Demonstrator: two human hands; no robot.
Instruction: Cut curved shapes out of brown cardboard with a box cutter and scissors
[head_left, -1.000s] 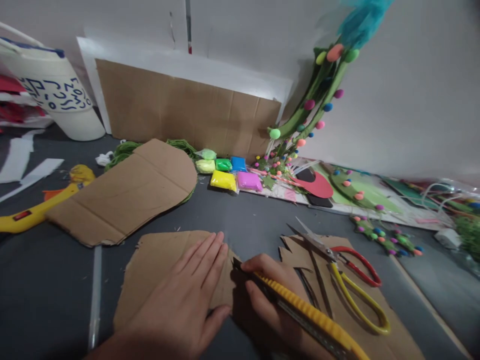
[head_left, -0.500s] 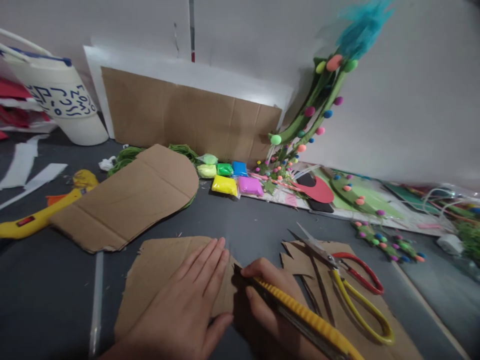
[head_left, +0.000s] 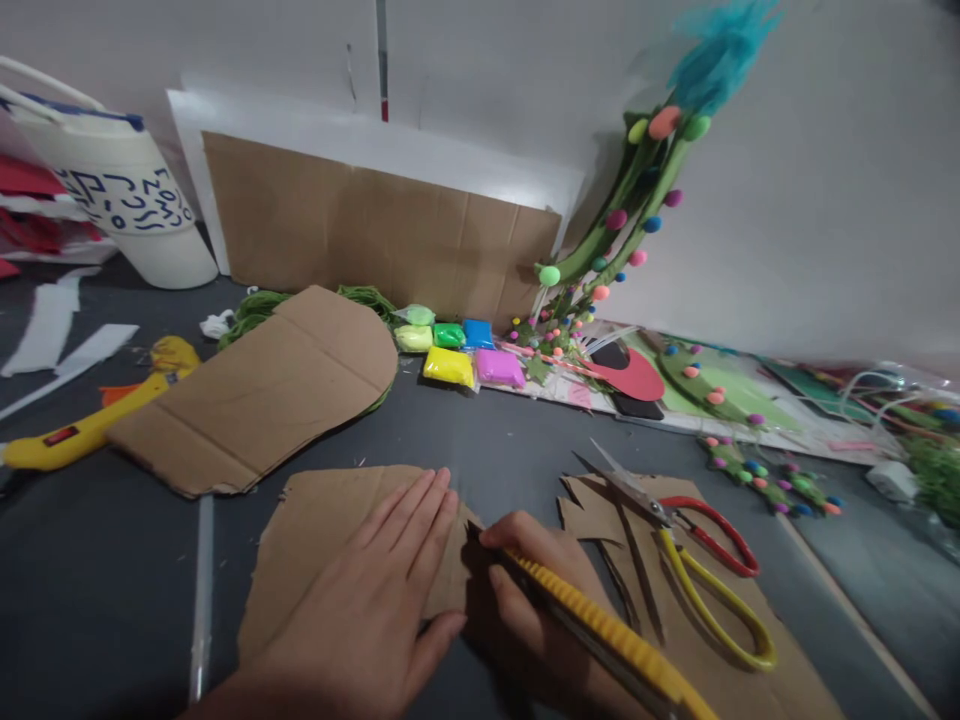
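Observation:
My left hand (head_left: 382,590) lies flat, fingers stretched, on a piece of brown cardboard (head_left: 300,540) with rough edges. Just right of it, my right hand (head_left: 540,590) is wrapped round a yellow box cutter (head_left: 600,620). The cutter's dark blade tip touches or is very near the cardboard's right edge; shadow hides the exact contact. Scissors (head_left: 660,515) with one red and one yellow handle rest open on a second cut cardboard piece (head_left: 712,600) at the right. A rounded cardboard shape (head_left: 285,390) lies beyond my left hand.
A yellow glue gun (head_left: 82,435) and white strips (head_left: 45,325) are at left, near a white bucket (head_left: 142,200). Colourful clay packets (head_left: 450,367) lie mid-table before upright cardboard (head_left: 360,225). A pompom-covered green form (head_left: 637,220) stands behind; a clear stick (head_left: 202,600) lies front left.
The view has shifted slightly. Both hands stay in nearly the same place on and beside the cardboard, and the cutter is still in my right hand.

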